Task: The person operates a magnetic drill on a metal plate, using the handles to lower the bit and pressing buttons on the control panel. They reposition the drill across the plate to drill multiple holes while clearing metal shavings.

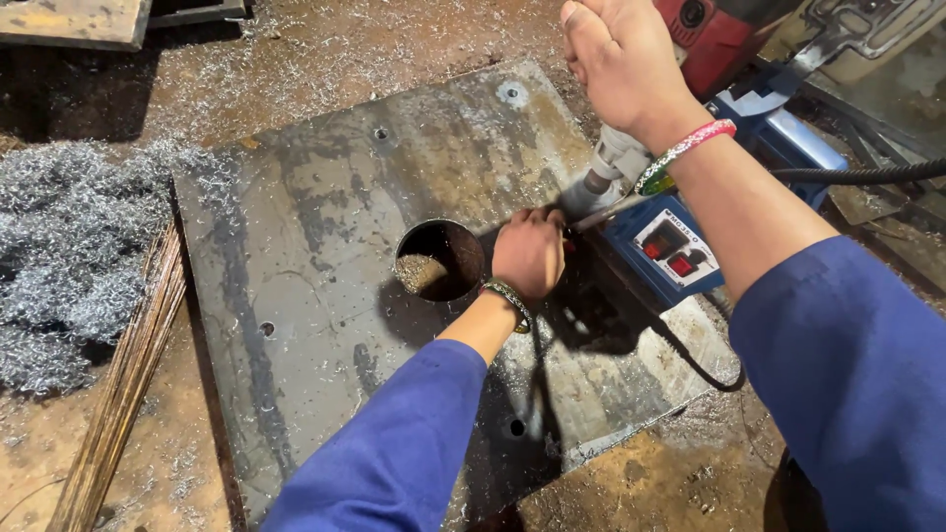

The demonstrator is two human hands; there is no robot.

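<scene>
Left hand (529,254) fisted low; right hand (621,61) raised.

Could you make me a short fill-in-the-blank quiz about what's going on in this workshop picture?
1. The big hole in the steel plate is ____ in shape.
2. Both sleeves are ____ in colour.
3. The left hand rests beside the ____.
4. Left of the plate lies a heap of metal ____.

Missing words: round; blue; hole; shavings

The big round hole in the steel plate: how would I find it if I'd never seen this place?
Start at the large grey steel plate lying on the dirt floor. Near its middle, just beside the person's left hand, is the big round hole. It is far wider than the few small drilled holes nearer the plate's edges.
</scene>
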